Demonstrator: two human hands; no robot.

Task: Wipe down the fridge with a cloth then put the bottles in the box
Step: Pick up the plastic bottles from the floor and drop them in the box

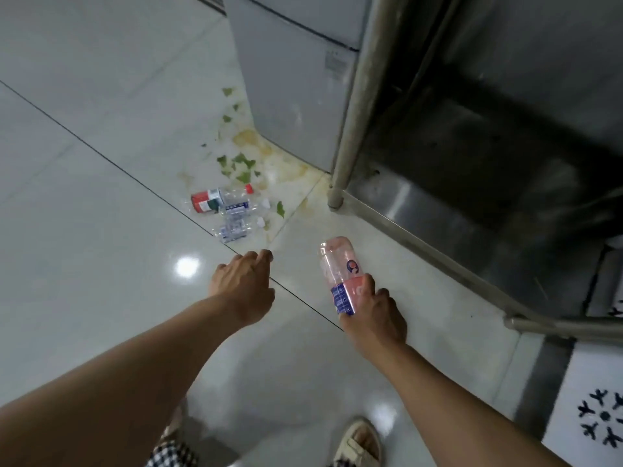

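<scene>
A person leans over a pale tiled floor [101, 230], both bare arms reaching down. The right hand [374, 311] grips a clear plastic bottle with a pink label [338, 271], fingers [367, 284] curled round its lower, labelled end; a blue strip of print runs along the label's edge, too blurred to read. The left hand [244, 284] holds nothing, its fingers loosely curled and pointing toward a small heap of crushed clear bottles [234, 219] on the floor farther off. One bottle in that heap carries a red, white and green label [204, 202] and a red cap; the writing on it and on the blue-printed wrappers beside it cannot be made out. Green leaf scraps [241, 163] and a yellowish stain [279, 163] spread between the heap and the foot of a grey fridge [296, 96]. Just right of the fridge stands a steel counter leg [350, 129] with a low steel shelf behind it. A sandalled foot [360, 439] shows at the bottom edge
</scene>
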